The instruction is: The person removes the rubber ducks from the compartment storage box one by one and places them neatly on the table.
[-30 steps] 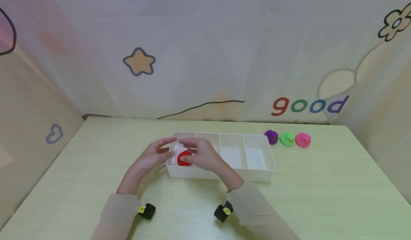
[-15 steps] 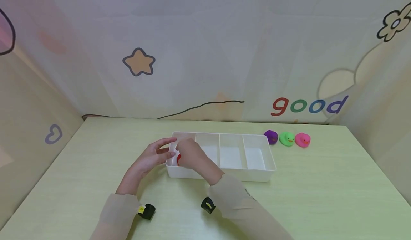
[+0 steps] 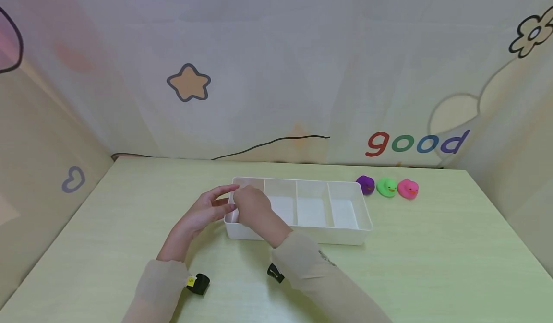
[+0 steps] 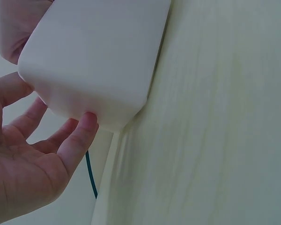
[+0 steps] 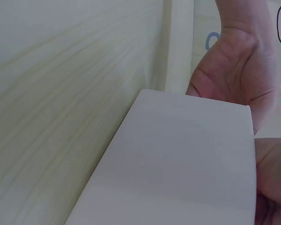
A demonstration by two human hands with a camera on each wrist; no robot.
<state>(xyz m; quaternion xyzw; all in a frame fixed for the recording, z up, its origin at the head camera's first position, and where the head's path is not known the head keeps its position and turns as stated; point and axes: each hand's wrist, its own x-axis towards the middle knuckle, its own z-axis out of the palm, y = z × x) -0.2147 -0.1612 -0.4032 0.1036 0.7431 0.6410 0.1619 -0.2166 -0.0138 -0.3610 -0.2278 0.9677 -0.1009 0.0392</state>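
Observation:
A white tray point(image 3: 345, 234) with several compartments lies on the pale green table point(image 3: 432, 265). My right hand point(image 3: 250, 207) reaches down into the tray's leftmost compartment, fingers curled round a red toy that the back of the hand hides. My left hand point(image 3: 207, 210) rests at the tray's left end, its straight fingers touching the outer wall. In the left wrist view the left hand's fingertips point(image 4: 86, 123) press the tray's end wall point(image 4: 93, 56). The right wrist view shows the tray's side point(image 5: 178, 164), the left hand point(image 5: 239, 70) behind it and an edge of the right hand point(image 5: 271, 183).
Three small toy ducks stand in a row right of the tray: purple point(image 3: 366, 185), green point(image 3: 386, 186) and pink point(image 3: 408, 188). A patterned cloth wall point(image 3: 276, 73) closes off the back and both sides. The tray's other compartments hold nothing.
My right hand has moved left and down into the leftmost compartment, and the red toy, visible before, is now covered by it. The left hand has stayed at the tray's end.

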